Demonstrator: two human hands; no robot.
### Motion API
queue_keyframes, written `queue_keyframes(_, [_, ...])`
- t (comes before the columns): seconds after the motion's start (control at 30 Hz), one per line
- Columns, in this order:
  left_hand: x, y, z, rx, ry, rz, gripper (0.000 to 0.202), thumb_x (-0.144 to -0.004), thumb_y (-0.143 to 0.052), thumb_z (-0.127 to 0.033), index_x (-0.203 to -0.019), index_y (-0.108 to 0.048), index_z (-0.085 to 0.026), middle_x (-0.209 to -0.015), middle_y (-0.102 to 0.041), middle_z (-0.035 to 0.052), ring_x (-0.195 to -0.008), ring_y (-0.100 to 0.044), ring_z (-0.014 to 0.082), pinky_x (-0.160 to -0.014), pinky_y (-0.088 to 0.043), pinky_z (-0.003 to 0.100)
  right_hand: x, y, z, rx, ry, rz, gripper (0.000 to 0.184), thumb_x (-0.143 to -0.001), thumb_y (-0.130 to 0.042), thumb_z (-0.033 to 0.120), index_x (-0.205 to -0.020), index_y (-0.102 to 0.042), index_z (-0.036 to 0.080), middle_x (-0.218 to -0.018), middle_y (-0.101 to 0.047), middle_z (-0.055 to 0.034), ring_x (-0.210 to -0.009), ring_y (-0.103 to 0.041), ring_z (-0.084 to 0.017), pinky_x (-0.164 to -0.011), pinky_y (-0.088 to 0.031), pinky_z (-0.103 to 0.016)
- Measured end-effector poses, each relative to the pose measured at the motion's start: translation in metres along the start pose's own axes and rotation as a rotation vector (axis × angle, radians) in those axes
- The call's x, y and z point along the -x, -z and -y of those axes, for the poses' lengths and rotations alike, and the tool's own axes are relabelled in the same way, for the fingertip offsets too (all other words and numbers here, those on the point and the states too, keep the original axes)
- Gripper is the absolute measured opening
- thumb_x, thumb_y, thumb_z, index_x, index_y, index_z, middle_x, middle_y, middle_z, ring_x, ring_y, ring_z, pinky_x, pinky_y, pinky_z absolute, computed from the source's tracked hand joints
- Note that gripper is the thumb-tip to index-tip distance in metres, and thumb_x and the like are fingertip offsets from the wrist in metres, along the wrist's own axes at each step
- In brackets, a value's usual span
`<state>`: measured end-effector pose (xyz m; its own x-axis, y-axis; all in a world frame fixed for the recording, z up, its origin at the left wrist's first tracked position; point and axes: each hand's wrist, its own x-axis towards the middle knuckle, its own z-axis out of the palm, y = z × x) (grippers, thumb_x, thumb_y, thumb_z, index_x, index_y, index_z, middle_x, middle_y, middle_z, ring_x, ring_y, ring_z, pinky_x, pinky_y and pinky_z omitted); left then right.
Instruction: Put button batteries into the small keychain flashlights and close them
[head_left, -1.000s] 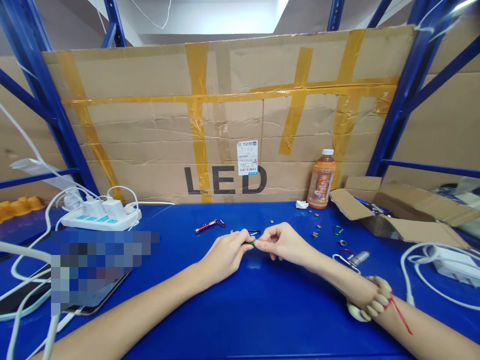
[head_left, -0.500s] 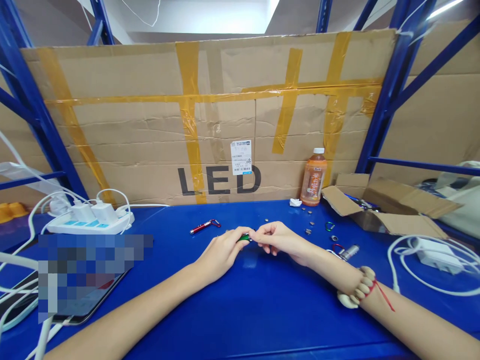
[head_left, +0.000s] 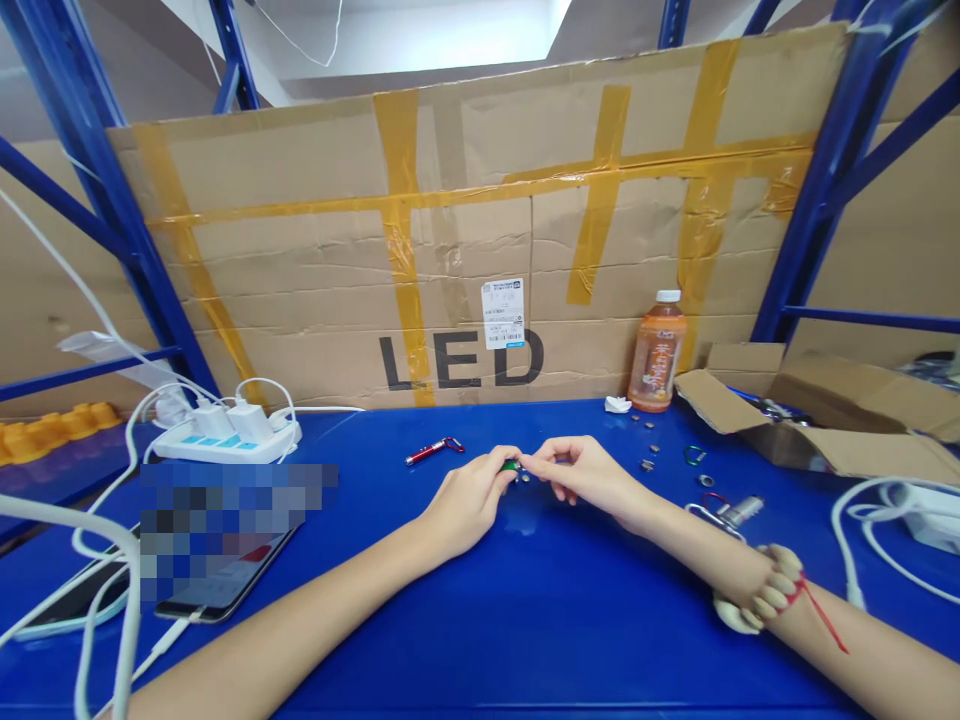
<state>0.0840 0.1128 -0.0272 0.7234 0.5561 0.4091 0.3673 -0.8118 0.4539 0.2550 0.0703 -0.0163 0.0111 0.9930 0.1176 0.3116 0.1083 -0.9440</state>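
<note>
Near the table's middle, my left hand [head_left: 472,495] is closed around a small green metallic tube [head_left: 510,465], which looks like a mini keychain flashlight; most of it is hidden by the fingers. My right hand [head_left: 581,472] has thumb and forefinger pinched together at the tube's right end. What that pinch holds is too small to tell. Tiny silvery bits [head_left: 525,479] show just below the fingertips. To the left lies a red mini flashlight [head_left: 427,454] with a red carabiner clip [head_left: 454,444].
Small metal parts [head_left: 647,465], a green carabiner [head_left: 695,456], a ring [head_left: 706,481] and a silvery cylinder [head_left: 742,512] lie right. Behind them stand a drink bottle [head_left: 658,355] and an open carton [head_left: 825,445]. A power strip [head_left: 225,440], phone [head_left: 225,590] and cables occupy the left.
The camera view has swung left and tilted, so the scene sits farther right. Both hands stay together at the green tube, and silvery bits now show below the fingertips.
</note>
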Motion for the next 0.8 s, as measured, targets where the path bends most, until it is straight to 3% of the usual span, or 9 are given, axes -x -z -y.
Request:
queue_keyframes(0.17, [0.0,0.001,0.0,-0.003,0.027,0.005,0.021,-0.09,-0.029,-0.021,-0.104,-0.044,-0.021,-0.079,-0.058,0.0005,-0.07,-0.054,0.0135,-0.065,-0.041,0.024,-0.001,0.001,-0.002,0.14,0.218,-0.07,0.036,-0.063,-0.067,0.047,-0.078,-0.063,0.014,-0.06,-0.056,0.0019,-0.038,-0.045,-0.005,-0.037,-0.033,-0.018])
queue_keyframes(0.37, [0.001,0.002,-0.002,-0.007,0.049,0.022,0.02,-0.091,-0.027,-0.023,-0.103,-0.043,-0.022,-0.077,-0.057,-0.0005,-0.067,-0.052,0.0127,-0.062,-0.039,0.023,0.0,0.003,-0.004,0.223,0.395,-0.139,0.03,-0.066,-0.067,0.044,-0.081,-0.07,0.018,-0.073,-0.061,-0.0024,-0.041,-0.046,-0.005,-0.042,-0.039,-0.021])
queue_keyframes(0.8, [0.001,0.002,0.002,0.031,0.005,0.11,0.025,-0.091,-0.025,-0.025,-0.108,-0.044,-0.022,-0.07,-0.054,-0.0029,-0.064,-0.052,0.0117,-0.064,-0.038,0.022,-0.007,0.009,-0.012,0.055,0.384,0.057,0.026,-0.064,-0.07,0.04,-0.065,-0.068,0.014,-0.074,-0.058,-0.0021,-0.04,-0.047,-0.003,-0.036,-0.042,-0.018])
